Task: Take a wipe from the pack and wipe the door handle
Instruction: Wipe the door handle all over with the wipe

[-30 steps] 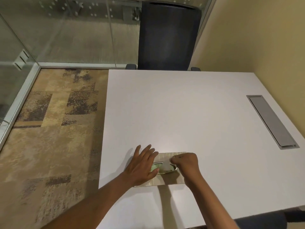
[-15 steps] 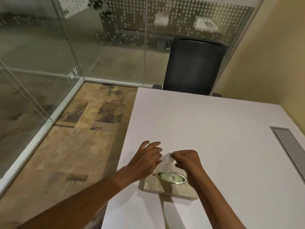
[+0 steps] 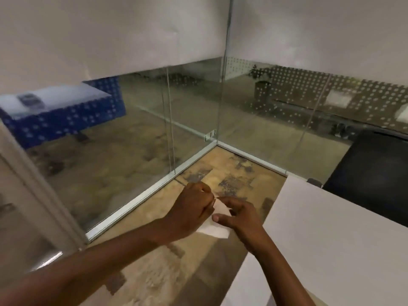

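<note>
**A:** What does the head camera show right now?

**B:** Two bare forearms reach forward over a patterned carpet (image 3: pixel 154 217). The left hand (image 3: pixel 192 208) and the right hand (image 3: pixel 239 219) meet in mid-air, close together, with a white wipe (image 3: pixel 217 228) held between them. The left hand is curled into a pinch on the wipe's upper corner. The right hand's thumb and fingers grip its other side, so the sheet hangs loosely between them, partly folded.

**A:** Where is the pack?

**B:** Not in view. A moment ago the hands were at the pack on the desk, pulling the sheet up through its oval opening. Now the wipe is free, and the view has swung left, away from the desk top. Only the pale edge of the desk (image 3: pixel 331 239) shows at the right, with a dark chair (image 3: pixel 373 173) behind it.

**A:** And the door handle?

**B:** I cannot make one out. Glass walls (image 3: pixel 132 140) meet at a corner ahead, and a pale upright frame (image 3: pixel 44 191) stands at the far left, blurred; whether it belongs to the door, I cannot tell.

**A:** So how far along is the task?

**B:** Taking the wipe looks done. My judgement is that the person is turning toward the door, perhaps opening out the sheet; the wiping itself is not yet begun.
</note>
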Motion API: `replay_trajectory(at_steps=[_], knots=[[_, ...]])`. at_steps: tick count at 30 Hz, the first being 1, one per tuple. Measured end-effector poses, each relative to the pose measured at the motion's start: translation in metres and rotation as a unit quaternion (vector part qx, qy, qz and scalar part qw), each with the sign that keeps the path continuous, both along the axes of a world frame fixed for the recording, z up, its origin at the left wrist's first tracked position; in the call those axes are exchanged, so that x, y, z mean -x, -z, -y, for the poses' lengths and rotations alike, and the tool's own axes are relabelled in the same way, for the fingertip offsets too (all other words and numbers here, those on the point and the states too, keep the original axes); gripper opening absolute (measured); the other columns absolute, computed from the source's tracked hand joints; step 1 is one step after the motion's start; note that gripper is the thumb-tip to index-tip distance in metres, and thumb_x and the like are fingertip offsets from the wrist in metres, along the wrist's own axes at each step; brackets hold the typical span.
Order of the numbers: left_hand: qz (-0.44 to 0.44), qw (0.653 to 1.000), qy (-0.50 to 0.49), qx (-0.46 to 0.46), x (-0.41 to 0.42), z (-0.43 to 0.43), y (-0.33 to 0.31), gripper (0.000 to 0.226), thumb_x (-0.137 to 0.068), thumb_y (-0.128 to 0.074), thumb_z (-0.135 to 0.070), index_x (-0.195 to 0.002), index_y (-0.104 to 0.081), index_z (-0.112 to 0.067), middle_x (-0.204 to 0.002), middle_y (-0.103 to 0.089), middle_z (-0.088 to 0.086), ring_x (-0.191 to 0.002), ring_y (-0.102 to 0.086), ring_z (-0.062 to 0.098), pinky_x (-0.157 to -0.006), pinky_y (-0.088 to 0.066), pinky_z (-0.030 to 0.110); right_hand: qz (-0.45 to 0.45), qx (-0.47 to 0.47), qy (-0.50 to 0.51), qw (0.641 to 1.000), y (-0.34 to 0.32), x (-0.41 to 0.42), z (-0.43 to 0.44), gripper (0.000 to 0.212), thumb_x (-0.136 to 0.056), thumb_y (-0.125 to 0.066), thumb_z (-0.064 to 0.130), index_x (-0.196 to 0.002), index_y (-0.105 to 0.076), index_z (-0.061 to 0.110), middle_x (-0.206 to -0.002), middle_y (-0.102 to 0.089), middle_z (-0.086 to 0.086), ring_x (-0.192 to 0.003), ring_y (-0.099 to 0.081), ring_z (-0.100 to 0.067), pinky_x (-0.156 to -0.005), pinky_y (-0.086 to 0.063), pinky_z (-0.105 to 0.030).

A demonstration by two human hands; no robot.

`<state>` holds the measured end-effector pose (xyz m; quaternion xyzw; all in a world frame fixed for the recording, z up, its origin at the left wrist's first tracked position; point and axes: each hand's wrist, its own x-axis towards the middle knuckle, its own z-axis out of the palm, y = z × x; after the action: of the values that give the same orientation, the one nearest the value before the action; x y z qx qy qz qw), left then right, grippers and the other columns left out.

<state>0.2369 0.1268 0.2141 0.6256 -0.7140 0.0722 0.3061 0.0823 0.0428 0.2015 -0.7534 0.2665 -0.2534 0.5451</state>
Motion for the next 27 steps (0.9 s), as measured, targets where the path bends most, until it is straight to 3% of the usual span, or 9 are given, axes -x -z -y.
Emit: replay_trajectory(at_steps=[4, 8, 12, 16, 19, 22, 24, 26, 27], knots=[[-0.113, 0.987, -0.11, 0.008, -0.082, -0.072, -0.032, 0.031, -0.092, -0.046, -0.023, -0.062, -0.043, -0.018, -0.056, -0.044, -0.003, -0.058, -0.035, 0.011, -0.057, -0.024, 0.028, 0.024, 0.035, -0.042, 0.998, -0.03, -0.097, -0.045, 0.016, -0.078, -0.073, 0.016, -0.079, -0.077, 0.031, -0.075, -0.076, 0.01, -0.069, -0.069, -0.01, -0.064, -0.052, -0.028], [-0.277, 0.941, -0.191, 0.029, -0.166, -0.151, -0.06, 0.05, -0.093, -0.059, -0.005, -0.053, -0.035, -0.023, -0.052, -0.032, -0.008, -0.05, -0.029, 0.005, -0.051, -0.026, 0.03, 0.064, 0.051, -0.083, 0.993, -0.049, -0.202, -0.107, 0.018, -0.082, -0.062, 0.022, -0.078, -0.073, 0.01, -0.071, -0.07, -0.014, -0.063, -0.061, -0.017, -0.059, -0.047, -0.037], [-0.473, 0.853, -0.209, 0.069, -0.242, -0.228, -0.088, 0.033, -0.094, -0.06, -0.018, -0.064, -0.047, -0.011, -0.06, -0.042, 0.009, -0.053, -0.04, 0.016, -0.048, -0.032, 0.024, 0.123, 0.003, -0.097, 0.988, -0.057, -0.303, -0.177, 0.023, -0.077, -0.058, 0.007, -0.069, -0.073, 0.022, -0.06, -0.067, 0.002, -0.055, -0.055, -0.006, -0.051, -0.043, -0.02], [-0.557, 0.783, -0.242, 0.133, -0.307, -0.291, -0.089, 0.035, -0.092, -0.061, -0.015, -0.06, -0.047, -0.015, -0.051, -0.047, 0.002, -0.042, -0.044, 0.013, -0.042, -0.034, 0.022, 0.09, 0.034, -0.119, 0.988, -0.061, -0.391, -0.245, 0.013, -0.065, -0.059, 0.013, -0.064, -0.071, 0.017, -0.052, -0.065, 0.01, -0.047, -0.052, -0.002, -0.046, -0.039, -0.016], [-0.581, 0.755, -0.267, 0.144, -0.35, -0.335, -0.083, 0.037, -0.094, -0.058, -0.014, -0.059, -0.045, -0.017, -0.046, -0.042, 0.004, -0.033, -0.036, 0.011, -0.034, -0.028, 0.017, 0.075, 0.044, -0.14, 0.986, -0.064, -0.445, -0.277, 0.022, -0.065, -0.06, 0.008, -0.059, -0.07, 0.026, -0.057, -0.068, 0.016, -0.05, -0.059, -0.001, -0.046, -0.042, -0.014], [-0.576, 0.749, -0.289, 0.151, -0.395, -0.38, -0.082, 0.036, -0.095, -0.058, -0.019, -0.062, -0.045, -0.017, -0.047, -0.042, 0.005, -0.032, -0.033, 0.01, -0.031, -0.024, 0.016, 0.088, -0.06, -0.205, 0.973, -0.068, -0.495, -0.3, 0.015, -0.064, -0.061, 0.013, -0.062, -0.075, 0.017, -0.054, -0.067, 0.006, -0.052, -0.059, -0.009, -0.047, -0.045, -0.024], [-0.483, 0.788, -0.348, 0.16, -0.426, -0.404, -0.08, 0.039, -0.094, -0.059, -0.029, -0.058, -0.047, -0.021, -0.052, -0.049, 0.005, -0.038, -0.042, 0.011, -0.035, -0.032, 0.02, 0.089, -0.102, -0.248, 0.959, -0.066, -0.53, -0.315, 0.011, -0.066, -0.066, 0.019, -0.065, -0.075, 0.014, -0.057, -0.068, 0.002, -0.057, -0.061, -0.014, -0.052, -0.047, -0.029], [-0.314, 0.834, -0.429, 0.146, -0.455, -0.421, -0.073, 0.043, -0.094, -0.057, -0.045, -0.058, -0.049, -0.022, -0.052, -0.052, -0.005, -0.045, -0.047, 0.007, -0.045, -0.037, 0.025, 0.091, -0.082, -0.269, 0.955, -0.061, -0.564, -0.328, 0.009, -0.071, -0.07, 0.017, -0.065, -0.076, 0.017, -0.059, -0.07, 0.002, -0.06, -0.064, -0.014, -0.056, -0.048, -0.031], [-0.238, 0.841, -0.464, 0.145, -0.47, -0.426, -0.07, 0.042, -0.093, -0.054, -0.05, -0.059, -0.049, -0.025, -0.051, -0.049, -0.009, -0.047, -0.044, 0.004, -0.048, -0.035, 0.025, 0.095, -0.065, -0.274, 0.955, -0.059, -0.581, -0.335, 0.013, -0.073, -0.071, 0.012, -0.064, -0.077, 0.019, -0.06, -0.07, 0.003, -0.06, -0.064, -0.013, -0.057, -0.049, -0.029]])
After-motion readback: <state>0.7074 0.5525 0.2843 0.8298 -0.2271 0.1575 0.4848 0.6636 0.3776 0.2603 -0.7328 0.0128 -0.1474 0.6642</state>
